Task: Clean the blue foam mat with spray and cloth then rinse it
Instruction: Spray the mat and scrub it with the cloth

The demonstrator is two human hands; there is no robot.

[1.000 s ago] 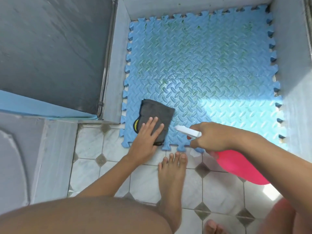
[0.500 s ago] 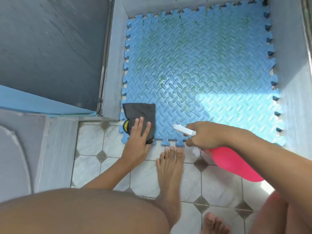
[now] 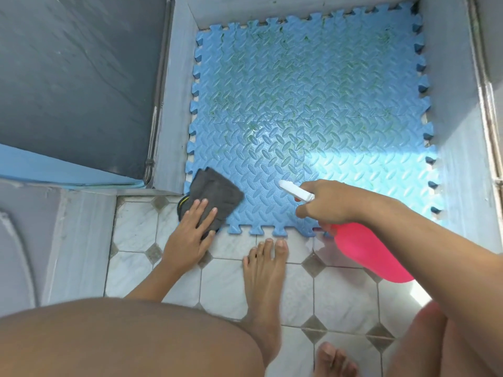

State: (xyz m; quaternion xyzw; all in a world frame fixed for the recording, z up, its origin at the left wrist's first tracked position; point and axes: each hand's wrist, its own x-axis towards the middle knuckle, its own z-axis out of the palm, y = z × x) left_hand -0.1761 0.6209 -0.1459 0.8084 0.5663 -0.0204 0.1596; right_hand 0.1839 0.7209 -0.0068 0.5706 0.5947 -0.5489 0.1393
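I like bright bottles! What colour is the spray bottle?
The spray bottle is bright pink with a white nozzle, seen in the head view.

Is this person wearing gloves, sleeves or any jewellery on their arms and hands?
No. Both the left hand and the right hand are bare: no gloves, rings, watch or bracelets show. Both forearms are uncovered as far as the picture reaches, with no sleeve in sight. The nails look short and unpainted.
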